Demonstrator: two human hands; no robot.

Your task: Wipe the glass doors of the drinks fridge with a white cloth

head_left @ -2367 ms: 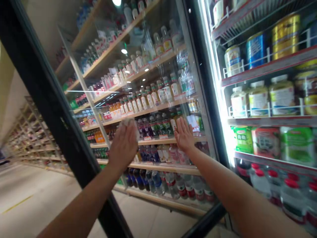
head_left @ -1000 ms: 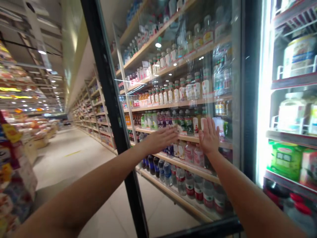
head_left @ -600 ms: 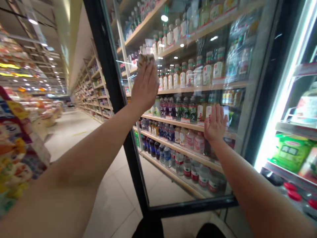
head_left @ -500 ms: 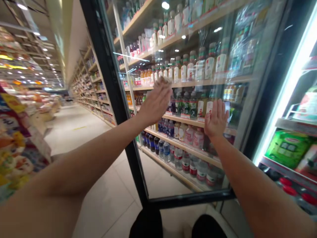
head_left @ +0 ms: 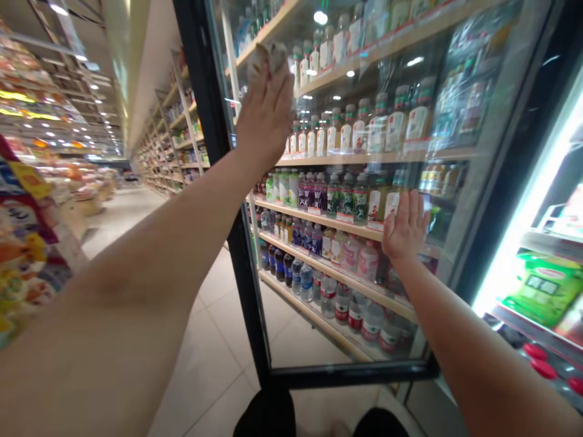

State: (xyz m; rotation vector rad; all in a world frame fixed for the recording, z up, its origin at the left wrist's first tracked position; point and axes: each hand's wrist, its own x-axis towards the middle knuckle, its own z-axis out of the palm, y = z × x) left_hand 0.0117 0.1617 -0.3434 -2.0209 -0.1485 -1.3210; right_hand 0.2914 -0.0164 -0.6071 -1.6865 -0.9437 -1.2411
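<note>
A black-framed glass door [head_left: 350,375] stands open in front of me. High on its left part, my left hand [head_left: 266,118] presses a crumpled, light-coloured cloth [head_left: 269,57] against the glass. The cloth pokes out beyond the fingertips, and the rest of it is hidden under the palm. Lower on the right, my right hand [head_left: 405,227] lies flat on the pane with its fingers stretched out, holding nothing. Bottles on shelves show through the glass behind both hands.
Wooden shelves with rows of drink bottles [head_left: 355,315] stand beyond the door. At right is a lit cooler with a green package [head_left: 544,285] and red-capped bottles [head_left: 542,367]. A colourful display [head_left: 31,243] stands at left, beside a tiled aisle [head_left: 118,227].
My left hand has moved up and a little left across the glass with the cloth. My right hand keeps its place on the pane, while the view has shifted slightly.
</note>
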